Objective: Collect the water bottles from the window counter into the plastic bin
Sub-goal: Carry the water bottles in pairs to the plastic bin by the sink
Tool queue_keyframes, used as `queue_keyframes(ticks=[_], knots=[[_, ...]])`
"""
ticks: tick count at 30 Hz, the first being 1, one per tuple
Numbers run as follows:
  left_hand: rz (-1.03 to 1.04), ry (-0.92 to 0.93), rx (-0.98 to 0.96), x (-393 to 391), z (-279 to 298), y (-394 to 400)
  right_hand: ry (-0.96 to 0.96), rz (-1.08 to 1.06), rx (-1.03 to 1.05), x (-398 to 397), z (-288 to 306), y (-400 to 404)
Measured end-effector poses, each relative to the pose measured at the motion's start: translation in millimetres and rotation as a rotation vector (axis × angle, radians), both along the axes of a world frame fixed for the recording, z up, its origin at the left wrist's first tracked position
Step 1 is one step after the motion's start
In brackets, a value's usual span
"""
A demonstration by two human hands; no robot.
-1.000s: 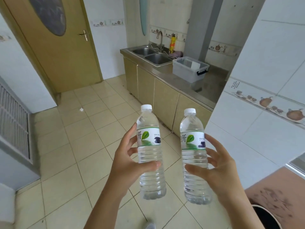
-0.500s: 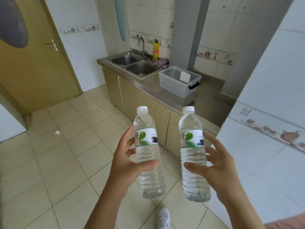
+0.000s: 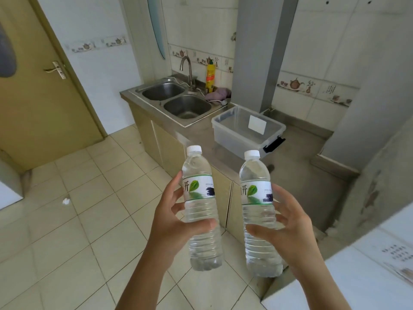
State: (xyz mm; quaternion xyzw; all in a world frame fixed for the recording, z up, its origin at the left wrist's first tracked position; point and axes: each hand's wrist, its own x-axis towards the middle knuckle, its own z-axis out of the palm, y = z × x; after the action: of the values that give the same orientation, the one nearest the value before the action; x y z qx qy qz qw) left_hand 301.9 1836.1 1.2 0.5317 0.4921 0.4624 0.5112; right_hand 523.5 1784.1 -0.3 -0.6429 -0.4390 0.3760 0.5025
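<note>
Nearest the camera, two water bottles are carried upright over the tiled floor (image 3: 73, 231), one per hand. The left bottle (image 3: 201, 209) is held by the left hand (image 3: 176, 222): the thumb is wrapped across the front below the label, the fingers are curled round the far side. The right bottle (image 3: 259, 218) is held likewise by the right hand (image 3: 288, 231), thumb pressed across the ribbed body, fingers spread loosely behind the label. Both bottles are capped, clear and appear full. They are apart from each other, not touching.

Farther off, the plastic bin (image 3: 234, 133) is seen on the steel counter (image 3: 297, 159), just beside the right edge of the double sink (image 3: 176, 99), lid off. Apart from a white label on its wall, it appears empty; no bottle is seen inside.

Progress, as judged: pickup is done for these two; carrying is under way; placing in the bin is left. The window counter is not in view, so remaining bottles cannot be counted.

Count: bottles 2; bins 1; sink basins 2; one yellow detergent bottle (image 3: 210, 76) at the back edge by the tap (image 3: 187, 68).
</note>
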Motion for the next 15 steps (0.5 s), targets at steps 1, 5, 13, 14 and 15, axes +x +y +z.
queue_keyframes(ticks=[1, 5, 13, 14, 15], knots=[[0.002, -0.006, -0.010, 5.9, 0.4, 14.0, 0.000, -0.005, 0.002, 6.4, -0.6, 13.6], [-0.037, 0.006, -0.030, 31.8, -0.2, 70.5, -0.009, -0.048, 0.015, 31.6, -3.6, 66.3], [-0.198, -0.004, -0.029, 98.7, -15.1, 218.0, 0.049, -0.192, -0.021, 85.0, -16.4, 179.7], [-0.229, -0.007, -0.033, 109.1, -15.3, 239.1, 0.053, -0.210, -0.028, 92.4, -16.6, 195.0], [-0.264, -0.005, -0.031, 119.6, -15.4, 260.3, 0.059, -0.227, -0.037, 99.6, -16.6, 210.5]])
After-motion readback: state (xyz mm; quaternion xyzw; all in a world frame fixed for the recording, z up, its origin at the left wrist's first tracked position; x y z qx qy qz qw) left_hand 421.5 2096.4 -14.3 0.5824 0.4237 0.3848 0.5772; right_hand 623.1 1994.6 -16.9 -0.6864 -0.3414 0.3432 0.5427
